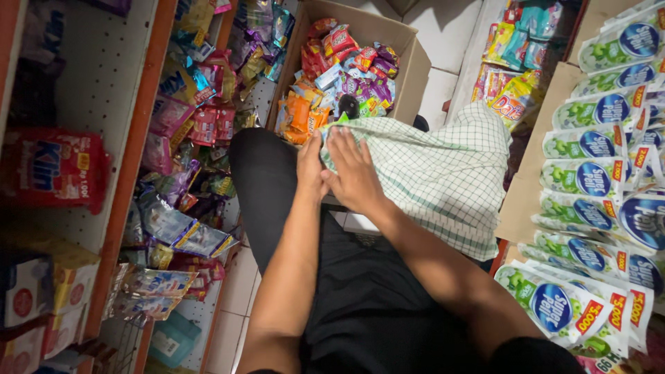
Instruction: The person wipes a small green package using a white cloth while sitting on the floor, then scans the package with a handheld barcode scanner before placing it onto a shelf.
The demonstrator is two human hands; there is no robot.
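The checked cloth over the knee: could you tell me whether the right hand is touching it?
Touching. The head view shows the right hand lying flat on the checked cloth, fingers spread over its edge.

A single head-worn camera looks steeply down from above the person's own arms, close over the lap. It faces forward along the floor [443, 41] toward a cardboard box [409, 66], with a shelf [131, 138] at the left edge.

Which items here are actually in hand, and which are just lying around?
In hand:
- checked cloth, across the lap
- left hand and right hand, both on its edge

Lying about:
- cardboard box of snack packets
- green-and-white pouches at the right
- hanging sachets on the left shelf
- red packet
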